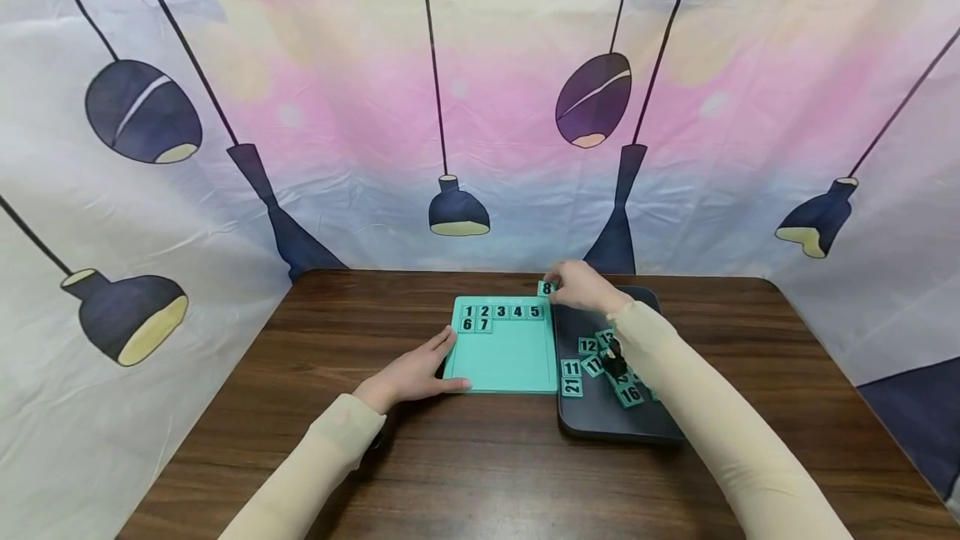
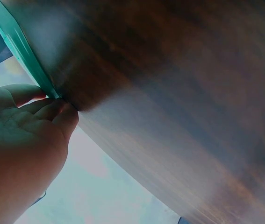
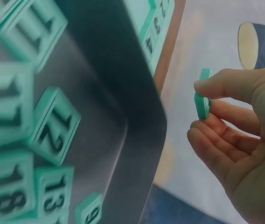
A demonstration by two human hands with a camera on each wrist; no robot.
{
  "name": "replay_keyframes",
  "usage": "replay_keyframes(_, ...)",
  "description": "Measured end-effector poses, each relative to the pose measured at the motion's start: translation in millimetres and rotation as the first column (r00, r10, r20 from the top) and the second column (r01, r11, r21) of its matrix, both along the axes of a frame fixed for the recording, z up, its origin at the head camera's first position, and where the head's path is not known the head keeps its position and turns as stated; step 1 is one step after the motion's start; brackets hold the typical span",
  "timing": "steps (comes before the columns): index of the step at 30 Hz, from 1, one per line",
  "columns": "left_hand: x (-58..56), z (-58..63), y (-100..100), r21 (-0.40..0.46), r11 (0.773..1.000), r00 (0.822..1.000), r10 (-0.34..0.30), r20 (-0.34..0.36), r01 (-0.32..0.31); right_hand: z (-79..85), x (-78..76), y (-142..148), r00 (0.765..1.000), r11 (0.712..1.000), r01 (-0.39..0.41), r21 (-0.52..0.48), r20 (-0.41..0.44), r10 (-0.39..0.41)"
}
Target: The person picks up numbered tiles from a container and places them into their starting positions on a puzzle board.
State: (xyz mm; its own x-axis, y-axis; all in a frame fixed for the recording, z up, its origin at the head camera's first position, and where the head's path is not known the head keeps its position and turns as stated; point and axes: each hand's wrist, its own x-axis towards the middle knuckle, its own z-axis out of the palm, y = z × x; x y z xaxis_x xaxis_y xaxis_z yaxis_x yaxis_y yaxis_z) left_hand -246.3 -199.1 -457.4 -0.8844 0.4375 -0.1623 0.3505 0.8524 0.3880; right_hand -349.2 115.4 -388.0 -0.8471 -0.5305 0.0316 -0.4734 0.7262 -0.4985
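Between thumb and fingers, my right hand (image 1: 581, 286) pinches a green number tile (image 1: 547, 288) marked 8, lifted just behind the far right corner of the green board (image 1: 502, 365). The right wrist view shows that tile edge-on (image 3: 203, 98). Tiles 1 to 5 form the board's back row, with 6 and 7 (image 1: 484, 325) starting the row below. My left hand (image 1: 408, 373) rests at the board's near left corner, its fingers along the left side and thumb on the front edge.
Right of the board stands a black tray (image 1: 588, 421) with several loose number tiles, such as 12 (image 1: 588, 346), 16 (image 1: 630, 395) and 9 (image 3: 89, 208). My right forearm hides part of it. Behind the brown wooden table (image 1: 337, 307) hangs a cloth (image 1: 360, 148) printed with lamps.
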Motion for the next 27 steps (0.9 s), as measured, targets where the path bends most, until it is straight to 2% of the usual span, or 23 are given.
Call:
replay_keyframes(9,2.1,-3.6,1,0.007,1.000,1.000,-0.015,0.000,0.015,-5.8,-2.0,-40,1.000,1.000,-0.020,0.019,0.010,0.020)
replay_keyframes(14,2.3,-4.2,2,0.000,1.000,1.000,-0.001,0.000,0.001,-12.3,-1.0,-57,0.999,1.000,-0.018,-0.002,0.051,0.018)
replay_keyframes(21,1.5,-4.1,2,0.004,1.000,1.000,0.014,0.002,-0.014,-27.7,-1.0,-72,0.997,0.999,-0.018,0.036,0.073,0.016)
replay_keyframes(27,0.4,-1.0,1,0.005,1.000,1.000,0.013,-0.010,-0.013,-31.9,1.9,-78,0.994,0.999,-0.033,0.037,0.102,0.029)
